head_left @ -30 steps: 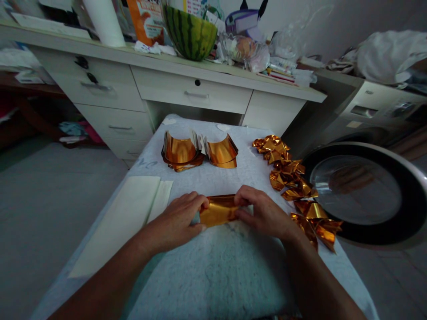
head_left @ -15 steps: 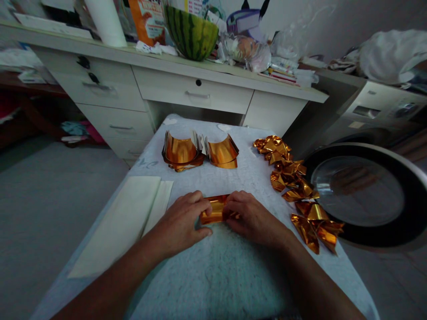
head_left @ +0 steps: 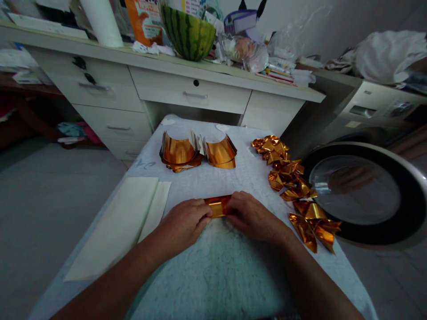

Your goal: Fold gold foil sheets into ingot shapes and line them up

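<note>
Between my hands lies a sheet of shiny gold foil paper [head_left: 217,207], rolled or folded into a short strip on the cloth-covered table [head_left: 213,271]. My left hand [head_left: 187,221] pinches its left end, thumb and fingers together. Its right end is gripped by my right hand [head_left: 248,215], whose curled fingers hide that part. Beyond them sit two stacks of curved gold foil sheets, a left stack [head_left: 180,152] and a right stack [head_left: 220,153]. Folded gold foil pieces [head_left: 287,171] run in a row down the table's right side.
Left of my forearm lie folded pale sheets [head_left: 116,222]. Behind the table stands a white desk [head_left: 196,95] carrying half a watermelon [head_left: 188,33], an orange packet [head_left: 145,22] and plastic bags. At right, a washing machine's open round door [head_left: 360,191] reaches close to the table edge.
My left thumb has closed in against the fingers on the foil's left end, and the strip looks narrower. My right hand keeps its hold. The whole view has shifted slightly.
</note>
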### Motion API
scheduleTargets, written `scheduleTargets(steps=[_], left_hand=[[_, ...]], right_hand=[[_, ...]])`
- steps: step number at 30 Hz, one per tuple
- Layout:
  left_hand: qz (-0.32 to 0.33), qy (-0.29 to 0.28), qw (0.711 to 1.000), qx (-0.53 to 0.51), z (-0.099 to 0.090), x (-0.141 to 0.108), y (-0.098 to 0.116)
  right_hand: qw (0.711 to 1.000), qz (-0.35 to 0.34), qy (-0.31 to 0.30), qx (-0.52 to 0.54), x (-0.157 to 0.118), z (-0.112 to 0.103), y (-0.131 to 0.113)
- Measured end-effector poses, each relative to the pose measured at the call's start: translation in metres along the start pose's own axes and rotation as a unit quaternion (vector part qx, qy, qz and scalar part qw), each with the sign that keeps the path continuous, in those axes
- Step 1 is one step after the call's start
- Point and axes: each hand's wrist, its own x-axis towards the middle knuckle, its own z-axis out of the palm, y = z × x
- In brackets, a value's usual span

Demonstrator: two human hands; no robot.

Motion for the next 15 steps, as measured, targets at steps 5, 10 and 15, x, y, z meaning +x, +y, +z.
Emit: scheduleTargets(steps=[5, 10, 15], left_hand=[[-0.010, -0.002, 1.000, 0.008, 0.0011, 0.0004, 0.0005], [-0.034, 0.003, 0.999, -0.003, -0.0008, 0.0015, 0.0030], [-0.054, 0.007, 0.998, -0.019, -0.0048, 0.0017, 0.0046]], right_hand=[[1.000, 0.011, 0.008, 0.022, 0.0019, 0.0028, 0.0025], [0.999, 0.034, 0.023, 0.021, 0.0055, 0.0063, 0.0013], [0.998, 0.047, 0.025, 0.024, 0.0064, 0.0073, 0.0014]])
